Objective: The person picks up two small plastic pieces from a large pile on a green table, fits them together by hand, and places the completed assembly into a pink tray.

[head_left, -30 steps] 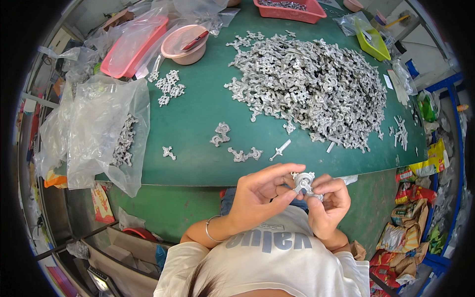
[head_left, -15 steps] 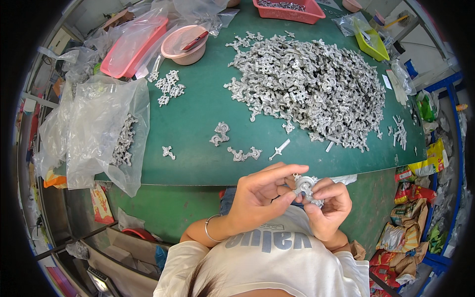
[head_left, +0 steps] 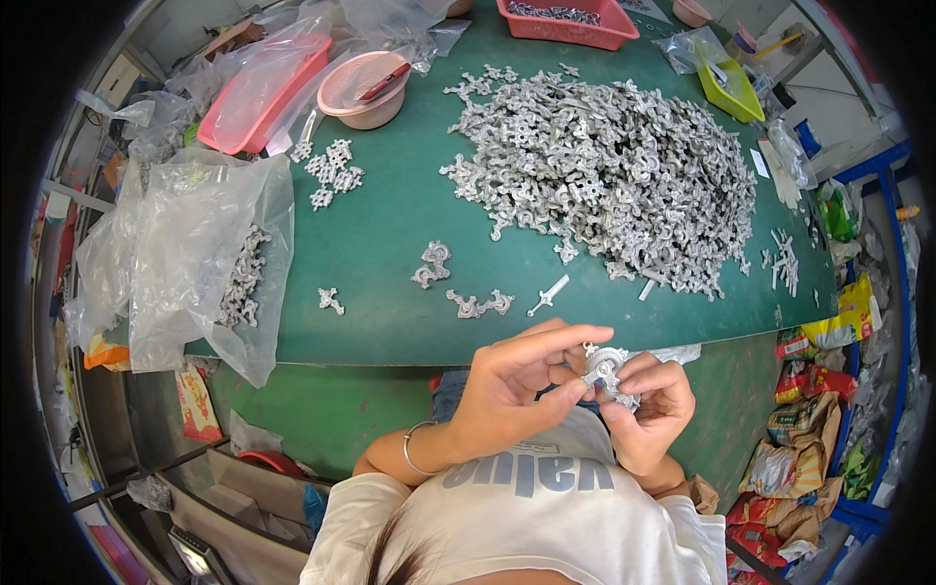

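Observation:
Close to my body, just off the table's near edge, both hands grip an ornate silver metal casting [head_left: 606, 365] with a round, ringed middle. My left hand [head_left: 517, 385] pinches its left side between thumb and fingers, the index finger reaching over the top. Curled around its right and lower edge is my right hand [head_left: 650, 405]. Fingers hide part of the casting, so I cannot tell whether it is one piece or several. On the table beyond lie a sword-shaped metal piece [head_left: 549, 294], a pair of curved castings [head_left: 480, 303] and another curved casting [head_left: 432, 264].
A large heap of silver castings [head_left: 604, 175] covers the right of the green table [head_left: 380, 224]. Plastic bags [head_left: 200, 258] lie at left, near a pink bowl [head_left: 341, 97] and a pink tray [head_left: 258, 102]. A red tray [head_left: 575, 19] and yellow-green tray [head_left: 731, 93] stand far back.
The casting has turned slightly between my fingers and shows its round face more. My hands have stayed almost in place, both still gripping it.

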A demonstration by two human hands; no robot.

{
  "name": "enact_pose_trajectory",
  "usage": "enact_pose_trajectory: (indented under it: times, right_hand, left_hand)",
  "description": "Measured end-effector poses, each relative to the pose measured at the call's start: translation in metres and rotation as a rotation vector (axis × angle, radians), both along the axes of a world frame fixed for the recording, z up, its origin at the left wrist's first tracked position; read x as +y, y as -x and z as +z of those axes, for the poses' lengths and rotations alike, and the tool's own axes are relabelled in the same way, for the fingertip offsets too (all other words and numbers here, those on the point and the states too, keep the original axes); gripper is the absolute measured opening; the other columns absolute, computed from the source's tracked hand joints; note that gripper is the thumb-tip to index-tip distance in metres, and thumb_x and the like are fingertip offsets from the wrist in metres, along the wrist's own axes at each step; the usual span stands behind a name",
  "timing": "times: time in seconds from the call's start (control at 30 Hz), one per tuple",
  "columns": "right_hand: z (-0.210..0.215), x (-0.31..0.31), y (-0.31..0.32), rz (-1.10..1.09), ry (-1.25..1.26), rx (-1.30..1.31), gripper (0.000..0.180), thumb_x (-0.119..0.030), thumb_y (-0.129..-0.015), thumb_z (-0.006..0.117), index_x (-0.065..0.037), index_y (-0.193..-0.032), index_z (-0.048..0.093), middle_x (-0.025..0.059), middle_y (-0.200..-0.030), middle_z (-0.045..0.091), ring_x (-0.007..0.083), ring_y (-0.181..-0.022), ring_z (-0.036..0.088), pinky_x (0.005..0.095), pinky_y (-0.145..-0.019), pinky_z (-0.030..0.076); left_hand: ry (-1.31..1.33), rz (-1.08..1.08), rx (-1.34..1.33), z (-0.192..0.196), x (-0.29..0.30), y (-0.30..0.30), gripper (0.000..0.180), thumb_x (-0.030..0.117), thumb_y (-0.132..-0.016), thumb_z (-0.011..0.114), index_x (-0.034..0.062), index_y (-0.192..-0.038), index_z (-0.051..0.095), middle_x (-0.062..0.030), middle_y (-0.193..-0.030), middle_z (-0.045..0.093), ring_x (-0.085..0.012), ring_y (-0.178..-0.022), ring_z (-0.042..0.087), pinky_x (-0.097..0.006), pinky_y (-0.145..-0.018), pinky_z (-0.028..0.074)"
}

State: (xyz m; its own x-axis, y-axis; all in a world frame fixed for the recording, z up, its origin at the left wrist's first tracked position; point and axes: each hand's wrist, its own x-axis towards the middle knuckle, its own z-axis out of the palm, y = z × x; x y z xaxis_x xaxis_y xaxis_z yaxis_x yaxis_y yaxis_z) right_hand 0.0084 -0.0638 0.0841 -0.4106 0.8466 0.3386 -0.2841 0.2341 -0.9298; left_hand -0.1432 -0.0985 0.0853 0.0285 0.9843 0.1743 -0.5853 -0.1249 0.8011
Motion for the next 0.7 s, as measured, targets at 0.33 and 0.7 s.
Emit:
enact_pose_trajectory:
  times: [0.33, 0.7]
  right_hand:
    - [0.0018, -0.0014, -0.0019, -0.007, 0.014, 0.024, 0.024, 0.007, -0.068, 0.065, 0.001, -0.084, 0.048, 0.0147, -0.079, 0.056, 0.0216, -0.073, 0.06, 0.0296, -0.065, 0.048]
    - [0.0046, -0.0012, -0.0066, -0.059, -0.027, -0.035, 0.023, 0.005, -0.068, 0.066, 0.002, -0.084, 0.051, 0.0146, -0.076, 0.057, 0.0213, -0.07, 0.06, 0.031, -0.062, 0.049]
  left_hand:
    - [0.013, -0.03, -0.029, 0.0008, -0.0007, -0.0016, 0.04, -0.011, -0.077, 0.048, -0.0082, -0.116, 0.042, -0.0061, -0.086, 0.049, -0.0117, -0.079, 0.052, -0.026, -0.073, 0.045]
    - [0.045, -0.05, -0.081, 0.0003, -0.0014, -0.0038, 0.039, -0.01, -0.078, 0.048, -0.0085, -0.116, 0.042, -0.0057, -0.085, 0.051, -0.0111, -0.08, 0.052, -0.025, -0.073, 0.045]
